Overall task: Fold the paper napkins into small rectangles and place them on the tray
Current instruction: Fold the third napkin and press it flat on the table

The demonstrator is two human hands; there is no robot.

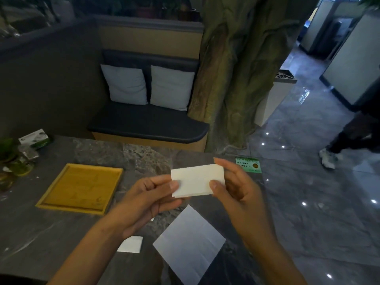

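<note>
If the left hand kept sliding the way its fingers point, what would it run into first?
Probably the right hand. The left hand points rightward, pinching the folded white paper napkin, and the right hand pinches its other end. Depth is hard to judge.

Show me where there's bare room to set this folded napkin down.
The yellow wooden tray shows a bare floor, left of the left hand. Grey stone table is bare between tray and green card. Near the body it's crowded: flat white napkin, small white folded piece. Both hands, right hand included, pinch the folded white napkin.
</note>
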